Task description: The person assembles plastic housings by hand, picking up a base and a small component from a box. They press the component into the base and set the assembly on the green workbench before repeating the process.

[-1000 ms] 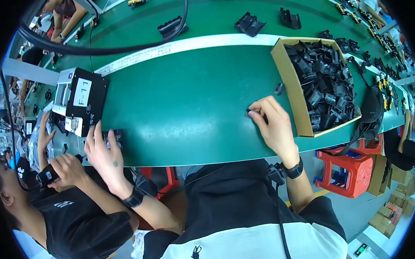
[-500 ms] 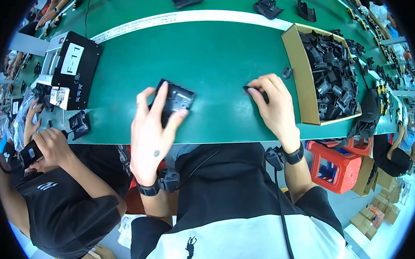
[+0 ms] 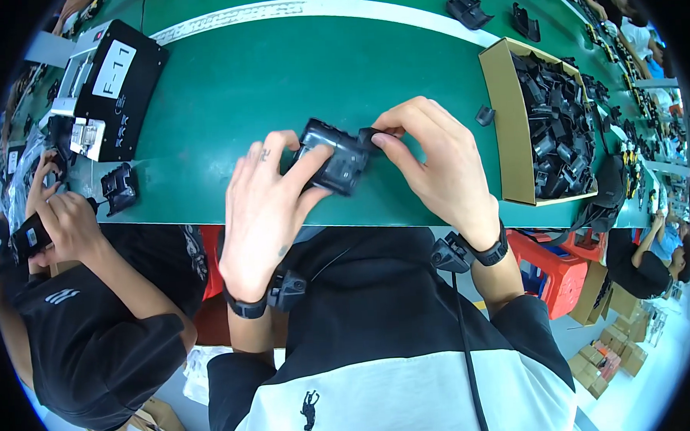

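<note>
My left hand (image 3: 271, 195) is closed on a black plastic housing (image 3: 342, 160), which it holds tilted just above or on the green table (image 3: 231, 82). Between the thumb and forefinger of my right hand (image 3: 438, 154) is a small black plastic piece (image 3: 367, 139). That piece is right at the housing's right edge; whether the two touch I cannot tell. Another small black piece (image 3: 485, 115) lies loose on the table, beside the cardboard box (image 3: 506, 124) to the right. Heaped inside this box are many similar black pieces (image 3: 556, 121).
A black machine (image 3: 116, 94) stands at the left, with a black housing (image 3: 119, 187) near its base. Beside me on the left, a co-worker's hand (image 3: 72, 223) grips a dark device. Beyond the white strip (image 3: 367, 8) lie two black housings (image 3: 468, 11). A red stool (image 3: 548, 272) is at the lower right.
My right hand has moved left with the small piece, up to the housing. My left hand has shifted the housing rightward and turned it. The view has tilted slightly.
</note>
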The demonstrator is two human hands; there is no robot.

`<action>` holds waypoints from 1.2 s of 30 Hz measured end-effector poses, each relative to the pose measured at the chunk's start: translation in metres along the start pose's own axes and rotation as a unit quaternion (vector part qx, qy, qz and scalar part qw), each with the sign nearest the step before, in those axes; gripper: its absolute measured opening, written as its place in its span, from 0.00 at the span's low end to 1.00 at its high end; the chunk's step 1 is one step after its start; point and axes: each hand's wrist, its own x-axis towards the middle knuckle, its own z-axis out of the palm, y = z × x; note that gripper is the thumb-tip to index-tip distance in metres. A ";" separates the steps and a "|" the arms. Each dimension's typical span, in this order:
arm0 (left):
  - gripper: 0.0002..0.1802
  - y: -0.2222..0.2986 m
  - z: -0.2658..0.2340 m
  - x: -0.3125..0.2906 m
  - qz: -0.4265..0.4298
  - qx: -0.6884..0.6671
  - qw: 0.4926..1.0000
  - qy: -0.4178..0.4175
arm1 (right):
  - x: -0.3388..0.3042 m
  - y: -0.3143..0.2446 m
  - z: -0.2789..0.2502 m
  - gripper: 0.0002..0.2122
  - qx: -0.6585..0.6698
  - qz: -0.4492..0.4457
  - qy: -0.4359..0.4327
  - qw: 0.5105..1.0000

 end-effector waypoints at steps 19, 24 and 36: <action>0.26 0.002 0.040 0.007 0.026 -0.123 0.986 0.111 | 0.012 -0.006 0.019 0.09 -0.199 -0.093 -0.108 0.970; 0.25 -0.002 0.047 0.004 0.066 -0.087 0.983 0.146 | 0.027 0.010 0.016 0.08 -0.149 -0.109 -0.178 0.966; 0.22 0.004 0.041 0.004 0.002 -0.191 0.979 0.078 | 0.005 0.004 0.015 0.05 -0.164 -0.095 -0.085 0.978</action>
